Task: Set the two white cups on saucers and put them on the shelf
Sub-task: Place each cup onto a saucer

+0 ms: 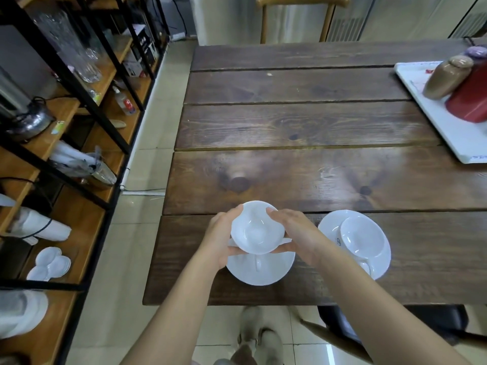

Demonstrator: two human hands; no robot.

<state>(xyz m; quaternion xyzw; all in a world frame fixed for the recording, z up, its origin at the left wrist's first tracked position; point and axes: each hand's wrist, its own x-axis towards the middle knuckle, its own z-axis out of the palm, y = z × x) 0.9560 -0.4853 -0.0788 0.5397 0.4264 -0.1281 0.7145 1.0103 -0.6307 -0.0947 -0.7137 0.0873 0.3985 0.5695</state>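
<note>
Hands both on one round white ceramic cup [255, 231]: left hand [220, 239] cups its left side w/ fingers curled under and thumb at the rim, right hand [297, 237] wraps the right side, thumb near the far rim. Cup is upright, mouth open to the camera, held just above a round white saucer [261, 271] near the front edge of the dark brown plank worktop [303, 127]. Can't tell if cup base touches the saucer; its handle shows below, pointing toward the person.

Just right of that, a second white cup [362, 237] sits on a second white saucer [329, 227], handle toward the front edge. Nobody touching it.

Far right of worktop: white rectangular tray [453, 133] w/ a tan lidded jar [445, 77] and a red container [471, 98] standing close together on it.

Left, across a strip of pale tiled floor [142, 206]: black metal-frame shelf unit with wooden boards [79, 219]. It carries clear glassware [66, 40] up top, a metal kettle [29, 125], and a stack of small white dishes [50, 263] on a lower board. Wooden chair [297, 11] at worktop's far end.
</note>
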